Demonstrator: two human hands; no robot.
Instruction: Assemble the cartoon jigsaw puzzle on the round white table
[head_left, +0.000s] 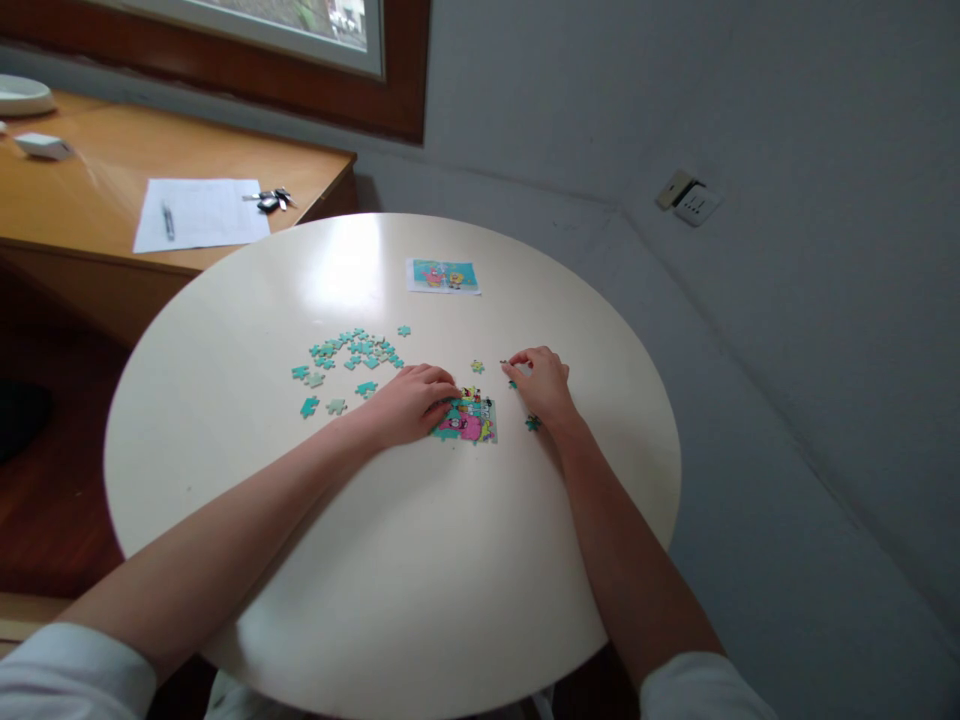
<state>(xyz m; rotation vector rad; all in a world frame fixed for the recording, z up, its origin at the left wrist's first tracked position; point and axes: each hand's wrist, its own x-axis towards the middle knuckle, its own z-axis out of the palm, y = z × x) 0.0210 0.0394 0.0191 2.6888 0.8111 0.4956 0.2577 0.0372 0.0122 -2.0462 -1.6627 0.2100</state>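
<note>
On the partial puzzle [471, 428], the straight right edge runs near-to-far.

The one head-worn camera looks forward and down from above the near edge of the counter [420, 560], far enough back to take in left hand [420, 403], right hand [541, 385], the whole far edge and the wall [787, 250] beyond.

Dressed in white, with a loose, plain left sleeve [75, 672] and a matching right sleeve [697, 688], both short enough to leave left forearm [262, 515], right forearm [630, 535], left hand [420, 403] and right hand [544, 387] bare. Clad lower down in pale cloth [236, 700], mostly hidden.
</note>
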